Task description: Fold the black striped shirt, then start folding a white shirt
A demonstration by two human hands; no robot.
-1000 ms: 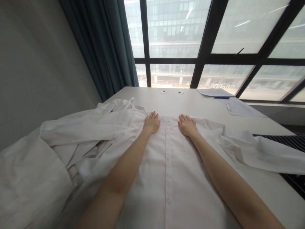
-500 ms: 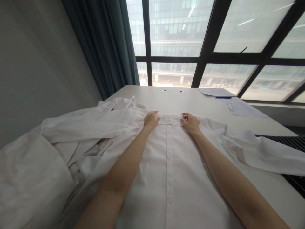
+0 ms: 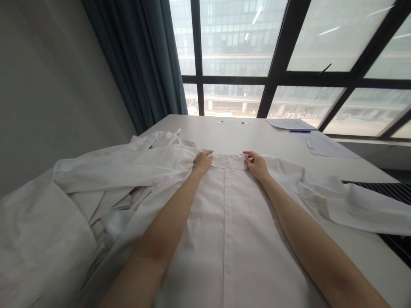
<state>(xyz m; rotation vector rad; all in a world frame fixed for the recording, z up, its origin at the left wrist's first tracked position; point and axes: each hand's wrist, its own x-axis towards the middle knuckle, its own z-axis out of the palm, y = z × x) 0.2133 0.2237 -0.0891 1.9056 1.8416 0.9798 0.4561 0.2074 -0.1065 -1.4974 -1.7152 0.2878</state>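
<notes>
A white button-up shirt (image 3: pixel 205 222) lies spread on the table, its button strip running toward me and its collar band (image 3: pixel 229 161) at the far end. My left hand (image 3: pixel 203 161) is closed on the left end of the collar, thumb and fingers pinching the cloth. At the other end, my right hand (image 3: pixel 255 164) pinches the collar's right corner between thumb and fingers. One sleeve (image 3: pixel 340 201) stretches out to the right. To the left, a heap of more white garments (image 3: pixel 48 214) is bunched beside the shirt, partly under it.
Papers (image 3: pixel 290 124) with a blue pen (image 3: pixel 300 131) lie at the back right of the white table (image 3: pixel 224 137). A white marker-like item (image 3: pixel 309 144) rests on another sheet. Black striped fabric (image 3: pixel 379 190) shows at the right edge. Behind stand a dark curtain (image 3: pixel 141 55) and windows.
My right hand's fingers have closed in on the collar's corner, and the collar band looks straighter. The left hand stays at its end, with its thumb slightly shifted.
</notes>
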